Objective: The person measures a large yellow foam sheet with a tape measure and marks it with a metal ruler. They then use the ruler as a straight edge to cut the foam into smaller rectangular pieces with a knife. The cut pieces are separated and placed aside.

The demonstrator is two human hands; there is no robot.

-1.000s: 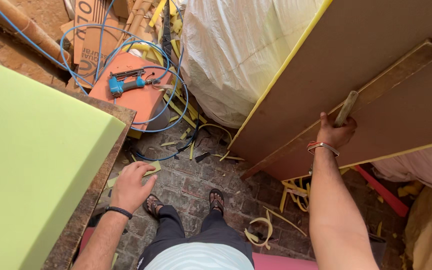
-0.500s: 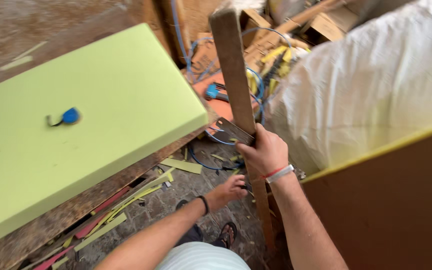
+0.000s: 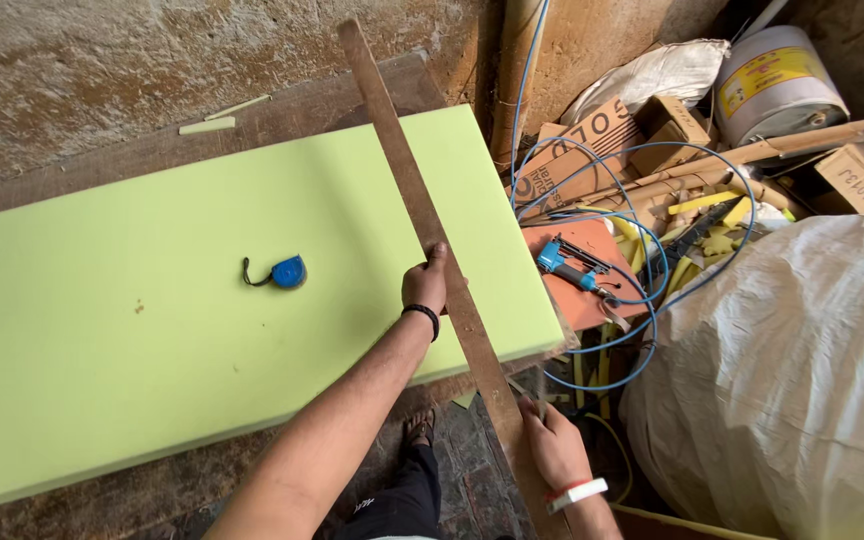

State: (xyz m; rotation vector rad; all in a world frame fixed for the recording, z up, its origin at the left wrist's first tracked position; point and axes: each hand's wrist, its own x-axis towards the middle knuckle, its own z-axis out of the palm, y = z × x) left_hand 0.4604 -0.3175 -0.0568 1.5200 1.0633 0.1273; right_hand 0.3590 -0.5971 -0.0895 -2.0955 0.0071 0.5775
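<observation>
The long wooden strip point(image 3: 432, 240), stiff and light, lies across the green foam slab point(image 3: 202, 300), left hand point(image 3: 425, 285) pinching its middle, right hand point(image 3: 552, 445) gripping its near end.

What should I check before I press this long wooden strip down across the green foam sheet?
1. Left hand grips the wooden strip at mid-length: ok.
2. Right hand holds its near end: ok.
3. Strip spans the green foam sheet from edge to edge: ok.
4. Blue tape measure lies apart from the strip: ok.
5. Strip lies flat on the foam: cannot tell.
6. Blue hose stays off the foam: ok.
</observation>
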